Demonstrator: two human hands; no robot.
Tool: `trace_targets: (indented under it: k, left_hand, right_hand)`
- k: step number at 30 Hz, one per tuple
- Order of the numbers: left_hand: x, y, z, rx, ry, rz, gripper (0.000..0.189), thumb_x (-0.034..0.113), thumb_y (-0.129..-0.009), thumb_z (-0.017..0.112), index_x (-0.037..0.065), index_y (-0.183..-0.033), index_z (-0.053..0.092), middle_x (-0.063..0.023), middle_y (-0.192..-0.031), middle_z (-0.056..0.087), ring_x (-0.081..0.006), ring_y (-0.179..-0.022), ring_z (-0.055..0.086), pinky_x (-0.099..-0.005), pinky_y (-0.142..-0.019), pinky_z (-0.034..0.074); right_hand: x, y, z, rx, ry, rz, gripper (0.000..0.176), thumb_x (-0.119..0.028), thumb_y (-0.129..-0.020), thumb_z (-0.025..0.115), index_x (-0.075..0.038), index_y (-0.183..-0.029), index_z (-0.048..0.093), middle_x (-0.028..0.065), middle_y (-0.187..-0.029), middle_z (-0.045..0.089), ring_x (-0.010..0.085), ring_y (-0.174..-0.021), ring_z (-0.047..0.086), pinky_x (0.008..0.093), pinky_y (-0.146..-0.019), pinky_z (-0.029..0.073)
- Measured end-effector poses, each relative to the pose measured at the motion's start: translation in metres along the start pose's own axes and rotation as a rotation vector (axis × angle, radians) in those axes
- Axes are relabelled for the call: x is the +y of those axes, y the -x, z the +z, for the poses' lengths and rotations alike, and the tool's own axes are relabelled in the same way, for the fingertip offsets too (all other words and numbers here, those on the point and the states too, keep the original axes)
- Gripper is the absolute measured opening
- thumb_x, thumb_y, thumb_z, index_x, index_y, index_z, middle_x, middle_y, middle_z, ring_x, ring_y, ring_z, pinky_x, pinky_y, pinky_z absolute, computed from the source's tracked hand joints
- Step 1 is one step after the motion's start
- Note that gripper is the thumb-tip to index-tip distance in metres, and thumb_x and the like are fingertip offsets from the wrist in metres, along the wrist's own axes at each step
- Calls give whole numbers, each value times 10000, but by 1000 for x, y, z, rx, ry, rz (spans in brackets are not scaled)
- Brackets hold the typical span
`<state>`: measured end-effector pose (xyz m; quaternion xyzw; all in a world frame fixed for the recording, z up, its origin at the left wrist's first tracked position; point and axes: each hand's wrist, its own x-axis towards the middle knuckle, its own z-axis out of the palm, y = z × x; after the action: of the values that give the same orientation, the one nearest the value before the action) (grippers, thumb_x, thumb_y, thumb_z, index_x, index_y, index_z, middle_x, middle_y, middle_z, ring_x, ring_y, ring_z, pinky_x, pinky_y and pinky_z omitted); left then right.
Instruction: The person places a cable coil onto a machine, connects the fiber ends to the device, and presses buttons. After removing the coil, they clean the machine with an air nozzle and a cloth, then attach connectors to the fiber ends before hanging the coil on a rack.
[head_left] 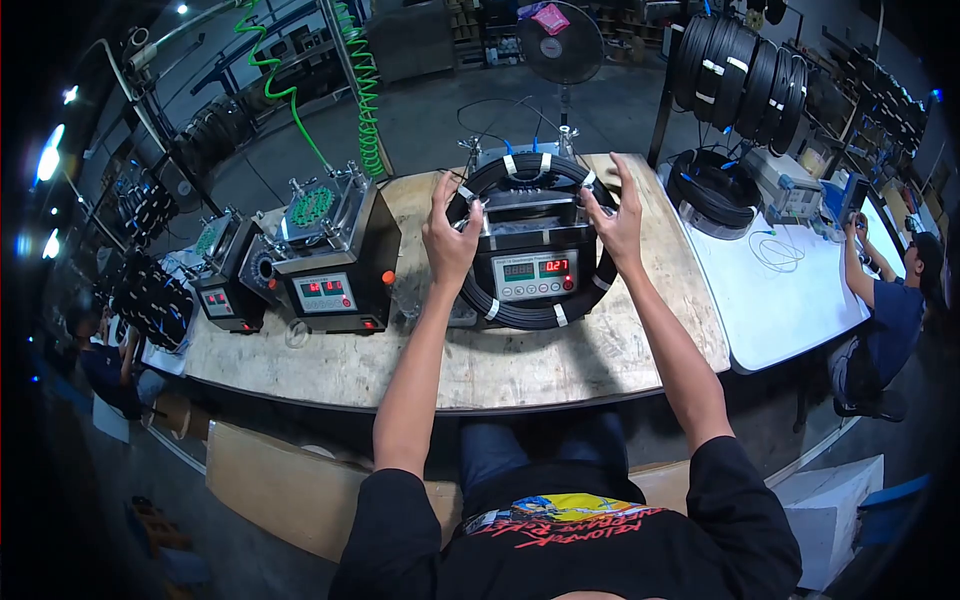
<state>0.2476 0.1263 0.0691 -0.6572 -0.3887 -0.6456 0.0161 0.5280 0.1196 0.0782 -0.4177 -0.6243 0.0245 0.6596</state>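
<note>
So we're holding a black cable coil (533, 318) up in front of the middle machine (536, 272), its display reading 0.27 through the ring. Our left hand (452, 228) is curving round the coil's left side, thumb and fingers spread apart, and our right hand (613, 213) is doing the same on the right. White bands (560, 315) are wrapping the coil, and it's hanging over the wooden bench (640, 345).
</note>
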Motion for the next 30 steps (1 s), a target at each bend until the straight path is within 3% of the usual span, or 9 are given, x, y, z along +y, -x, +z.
trace_targets:
  k: [2,7,13,19,22,25,28,30]
  left_hand:
    - [-3,5,-1,2,1,-69,585,330,-977,696,40,-1459,534,-260,-1269,695,-406,-1157,694,-463,-999,540]
    - [-4,14,-7,-70,-26,-298,526,426,-1033,604,16,-1362,623,-259,-1207,716,-428,-1125,696,-457,-957,534]
    - [1,17,-8,-100,-33,-365,524,483,-1048,571,24,-1284,663,-227,-1034,756,-407,-981,731,-449,-848,547]
    - [7,31,-7,-16,94,-286,531,451,-1048,624,-1,-1325,604,-185,-1004,752,-287,-913,734,-396,-806,546]
    - [7,43,-9,-28,99,-359,498,388,-1050,649,-13,-1338,582,-186,-1042,746,-254,-933,725,-375,-811,541]
    - [7,54,-9,3,91,-457,469,365,-1064,631,-17,-1331,584,-190,-1067,740,-273,-964,720,-376,-848,532]
    - [-2,59,-3,69,97,-374,428,365,-1080,603,-20,-1267,603,-128,-968,695,-217,-867,647,-355,-801,515]
    - [-10,63,-2,49,113,-450,440,364,-1079,604,-15,-1302,588,-110,-958,691,-213,-847,635,-341,-781,512]
  right_hand:
    - [1,7,-4,-134,-82,236,569,-257,-908,804,-27,-1389,607,187,-1105,710,242,-929,706,368,-838,563]
    - [-1,13,-6,-191,-56,319,402,-367,-1017,684,-72,-1288,659,147,-898,757,207,-799,724,360,-763,557]
    - [4,18,-5,-189,-39,286,437,-387,-1022,684,-63,-1313,643,159,-936,760,217,-851,732,362,-785,558]
    - [14,40,-4,-93,-122,256,461,-316,-1043,672,-19,-1386,590,121,-1072,744,168,-959,697,323,-846,539]
    - [22,63,-3,-12,-189,423,476,-297,-1057,652,13,-1408,566,120,-1113,724,161,-986,678,301,-860,531]
    - [28,73,1,19,-202,414,467,-265,-1075,609,25,-1434,542,171,-1184,709,214,-1056,658,329,-952,502]
    - [28,75,1,26,-223,405,458,-240,-1073,606,26,-1440,537,189,-1221,699,241,-1098,644,347,-1013,473]
    - [29,75,1,31,-211,373,453,-244,-1075,605,20,-1437,538,177,-1211,699,229,-1087,644,341,-1003,478]
